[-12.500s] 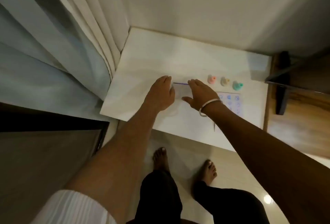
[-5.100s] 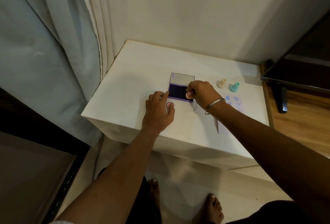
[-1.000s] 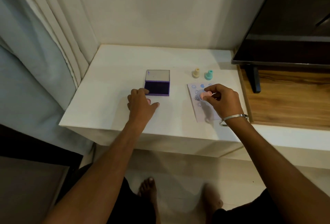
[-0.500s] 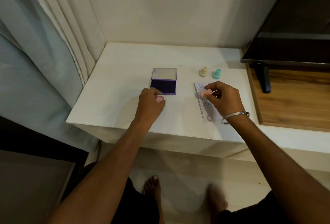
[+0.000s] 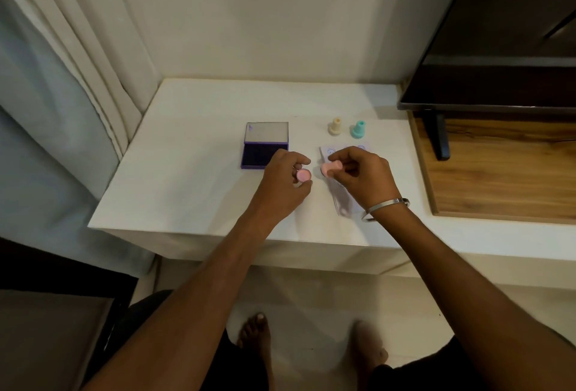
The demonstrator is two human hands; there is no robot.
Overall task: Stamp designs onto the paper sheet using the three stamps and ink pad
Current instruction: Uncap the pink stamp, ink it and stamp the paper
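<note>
My right hand (image 5: 361, 180) pinches the pink stamp (image 5: 331, 168), tipped on its side with its face toward the left, just above the paper sheet (image 5: 342, 149). My left hand (image 5: 282, 183) pinches the small round pink cap (image 5: 303, 175) close beside it. The paper carries several blue stamped marks and is mostly hidden under my right hand. The purple ink pad (image 5: 263, 153) lies open to the left, lid up. The cream stamp (image 5: 335, 126) and teal stamp (image 5: 359, 128) stand upright behind the paper.
Everything sits on a white table (image 5: 193, 172) in a corner. Curtains (image 5: 78, 57) hang at the left. A dark TV screen (image 5: 505, 47) on a stand rises over a wooden shelf (image 5: 505, 172) at the right. My bare feet are below the table's front edge.
My right hand has lifted the pink stamp off the paper and turned it sideways toward my left hand. My left hand has brought the pink cap closer to it.
</note>
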